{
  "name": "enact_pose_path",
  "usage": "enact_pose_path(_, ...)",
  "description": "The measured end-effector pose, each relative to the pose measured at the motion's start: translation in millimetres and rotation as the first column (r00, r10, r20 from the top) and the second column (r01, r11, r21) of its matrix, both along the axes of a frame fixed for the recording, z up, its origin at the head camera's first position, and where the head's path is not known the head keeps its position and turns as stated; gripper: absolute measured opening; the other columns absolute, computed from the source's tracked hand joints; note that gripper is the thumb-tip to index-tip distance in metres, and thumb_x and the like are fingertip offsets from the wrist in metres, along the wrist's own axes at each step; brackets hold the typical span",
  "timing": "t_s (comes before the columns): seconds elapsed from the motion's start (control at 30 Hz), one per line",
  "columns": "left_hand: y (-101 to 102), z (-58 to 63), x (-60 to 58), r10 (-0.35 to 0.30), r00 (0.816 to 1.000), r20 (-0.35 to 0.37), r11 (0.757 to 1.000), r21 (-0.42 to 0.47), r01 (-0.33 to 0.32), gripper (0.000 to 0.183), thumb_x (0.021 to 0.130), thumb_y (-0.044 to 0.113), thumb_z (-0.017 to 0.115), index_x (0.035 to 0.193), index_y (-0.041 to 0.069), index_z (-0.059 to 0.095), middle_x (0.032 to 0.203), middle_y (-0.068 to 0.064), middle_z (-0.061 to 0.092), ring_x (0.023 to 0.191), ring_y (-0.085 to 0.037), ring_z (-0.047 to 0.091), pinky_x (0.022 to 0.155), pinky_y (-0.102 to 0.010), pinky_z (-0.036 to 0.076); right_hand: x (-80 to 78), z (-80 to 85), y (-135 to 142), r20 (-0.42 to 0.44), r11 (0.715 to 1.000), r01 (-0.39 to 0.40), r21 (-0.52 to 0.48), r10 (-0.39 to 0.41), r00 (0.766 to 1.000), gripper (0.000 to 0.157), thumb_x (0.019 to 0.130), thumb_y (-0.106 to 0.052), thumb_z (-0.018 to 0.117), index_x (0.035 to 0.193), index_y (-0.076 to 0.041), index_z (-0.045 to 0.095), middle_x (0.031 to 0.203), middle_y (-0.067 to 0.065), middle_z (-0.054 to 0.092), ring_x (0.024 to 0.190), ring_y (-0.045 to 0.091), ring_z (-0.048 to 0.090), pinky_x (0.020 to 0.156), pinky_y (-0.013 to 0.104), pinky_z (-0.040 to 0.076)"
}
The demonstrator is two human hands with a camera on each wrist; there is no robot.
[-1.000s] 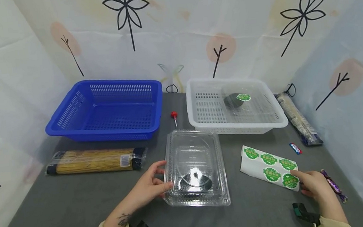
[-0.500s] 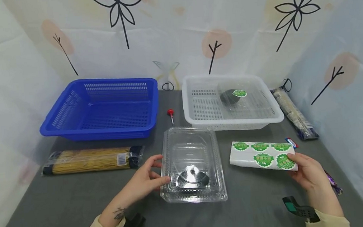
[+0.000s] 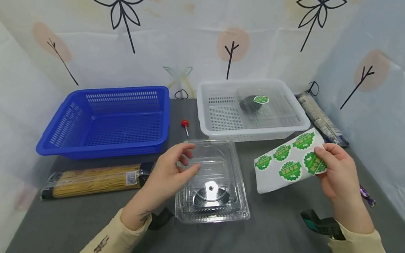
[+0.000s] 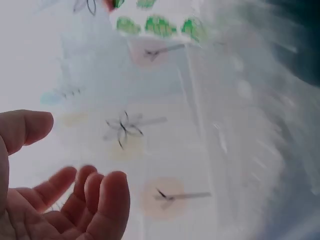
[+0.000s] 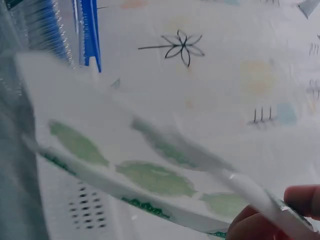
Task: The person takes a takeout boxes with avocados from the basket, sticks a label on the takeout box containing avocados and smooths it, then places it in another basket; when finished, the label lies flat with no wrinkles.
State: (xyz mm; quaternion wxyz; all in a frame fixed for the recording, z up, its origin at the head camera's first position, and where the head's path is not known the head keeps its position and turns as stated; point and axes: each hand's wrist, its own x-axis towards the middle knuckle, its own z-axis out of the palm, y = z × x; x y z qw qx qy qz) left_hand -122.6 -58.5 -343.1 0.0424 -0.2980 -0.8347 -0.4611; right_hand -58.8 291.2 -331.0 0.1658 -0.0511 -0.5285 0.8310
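Note:
My right hand (image 3: 338, 177) pinches the right end of a white sheet of green round stickers (image 3: 288, 161), lifted over the table and tilted. In the right wrist view, the sheet (image 5: 155, 177) looks curved or folded, between thumb and fingers. A clear plastic clamshell box (image 3: 218, 161) lies on the table, lid on, with a dark rounded thing (image 3: 211, 198) inside, partly lost in glare. My left hand (image 3: 163, 174) hovers at the box's upper left, fingers loosely bent, holding nothing. The left wrist view shows the bare fingers (image 4: 112, 205) apart from the thumb.
Behind stand a blue basket (image 3: 107, 149) and a white basket (image 3: 257, 131), the latter holding another stickered clear box (image 3: 273, 114). A bundle of yellow sticks (image 3: 95, 182) lies left, a red-topped lollipop (image 3: 185, 124) in the middle, another packet (image 3: 321, 118) right, a purple wrapper (image 3: 367, 196) near the right wrist.
The right hand has raised the sticker sheet from the table and tilted it towards the left. My left hand has come off the box's left edge and risen over it.

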Motion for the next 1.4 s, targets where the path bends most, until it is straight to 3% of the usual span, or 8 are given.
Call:
enact_pose_path(0.1, 23, 11.0, 1.1, -0.105, 0.986, -0.130, 0.994, -0.022, 0.103, 0.032, 0.079, 0.021, 0.063, 0.109, 0.013, 0.055, 0.088, 0.006, 0.054, 0.075, -0.006, 0.049, 0.060, -0.018, 0.046, -2.4, 16.9, -17, -0.047, 0.992, 0.116, 0.040, -0.114, 0.992, 0.008, 0.084, -0.007, 0.055, 0.080, -0.001, 0.051, 0.079, 0.008, 0.058, 0.065, 0.015, 0.061, 0.050, 0.027, 0.051)
enact_pose_path(0.3, 59, 23.8, 4.3, -0.201, 0.911, -0.360, 0.979, -0.106, 0.175, 0.021, 0.077, 0.020, 0.064, 0.095, 0.012, 0.060, 0.086, 0.006, 0.057, 0.073, -0.001, 0.049, 0.060, -0.013, 0.042, -5.5, 39.3, -52, -0.167, 0.963, 0.245, 0.111, -0.225, 0.960, 0.014, 0.086, -0.012, 0.052, 0.079, -0.002, 0.047, 0.087, 0.015, 0.053, 0.065, 0.016, 0.059, 0.044, 0.021, 0.047)
enact_pose_path(0.43, 70, 29.5, 5.0, -0.185, 0.850, -0.493, 0.982, -0.129, 0.139, 0.019, 0.075, 0.023, 0.066, 0.091, 0.012, 0.062, 0.082, 0.005, 0.054, 0.068, -0.002, 0.047, 0.057, -0.013, 0.039, -6.6, 44.3, -71, -0.235, 0.973, 0.185, 0.140, -0.149, 0.961, 0.015, 0.088, -0.016, 0.049, 0.082, -0.003, 0.044, 0.090, 0.016, 0.050, 0.063, 0.017, 0.058, 0.039, 0.019, 0.042)
enact_pose_path(0.63, 75, 33.4, 4.5, -0.145, 0.750, -0.645, 0.989, -0.122, 0.087, 0.022, 0.074, 0.029, 0.067, 0.089, 0.014, 0.062, 0.083, 0.003, 0.049, 0.061, -0.004, 0.042, 0.048, -0.015, 0.034, -9.4, 41.7, -95, -0.290, 0.987, 0.046, 0.155, 0.001, 0.957, 0.014, 0.091, -0.017, 0.042, 0.085, -0.004, 0.041, 0.092, 0.015, 0.048, 0.078, 0.018, 0.060, 0.057, 0.026, 0.052)
enact_pose_path(0.8, 74, 33.3, 3.3, -0.136, 0.704, -0.697, 0.991, -0.107, 0.085, 0.012, 0.074, 0.025, 0.067, 0.080, 0.015, 0.064, 0.078, 0.004, 0.051, 0.060, -0.004, 0.045, 0.049, -0.014, 0.036, -9.8, 38.1, -105, -0.312, 0.981, -0.018, 0.194, 0.080, 0.947, 0.012, 0.092, -0.016, 0.041, 0.088, -0.004, 0.041, 0.093, 0.012, 0.051, 0.082, 0.017, 0.060, 0.061, 0.029, 0.052)
enact_pose_path(1.1, 70, 36.2, 0.5, -0.094, 0.617, -0.781, 0.991, -0.014, 0.134, 0.006, 0.073, 0.008, 0.062, 0.073, 0.011, 0.066, 0.067, 0.004, 0.056, 0.058, -0.005, 0.047, 0.052, -0.013, 0.039, -9.5, 35.6, -103, -0.306, 0.988, -0.036, 0.150, 0.081, 0.949, 0.013, 0.092, -0.015, 0.040, 0.088, -0.003, 0.040, 0.094, 0.015, 0.049, 0.079, 0.019, 0.060, 0.056, 0.030, 0.052)
enact_pose_path(1.23, 63, 41.6, -0.8, -0.027, 0.606, -0.795, 0.983, 0.089, 0.160, 0.009, 0.074, 0.005, 0.058, 0.072, 0.007, 0.066, 0.064, 0.002, 0.057, 0.057, -0.007, 0.050, 0.056, -0.014, 0.042, -7.2, 36.0, -95, -0.245, 0.993, 0.022, 0.120, 0.008, 0.969, 0.015, 0.091, -0.018, 0.043, 0.088, -0.002, 0.041, 0.098, 0.017, 0.047, 0.083, 0.020, 0.061, 0.059, 0.031, 0.052)
enact_pose_path(1.4, 46, 44.1, -5.1, 0.036, 0.625, -0.780, 0.971, 0.176, 0.164, 0.010, 0.075, 0.005, 0.057, 0.072, 0.003, 0.067, 0.064, -0.001, 0.059, 0.059, -0.007, 0.051, 0.057, -0.015, 0.044, -0.3, 29.0, -69, -0.166, 0.996, 0.087, 0.028, -0.082, 0.983, 0.019, 0.088, -0.020, 0.046, 0.090, -0.001, 0.043, 0.108, 0.018, 0.048, 0.086, 0.022, 0.061, 0.058, 0.035, 0.051)
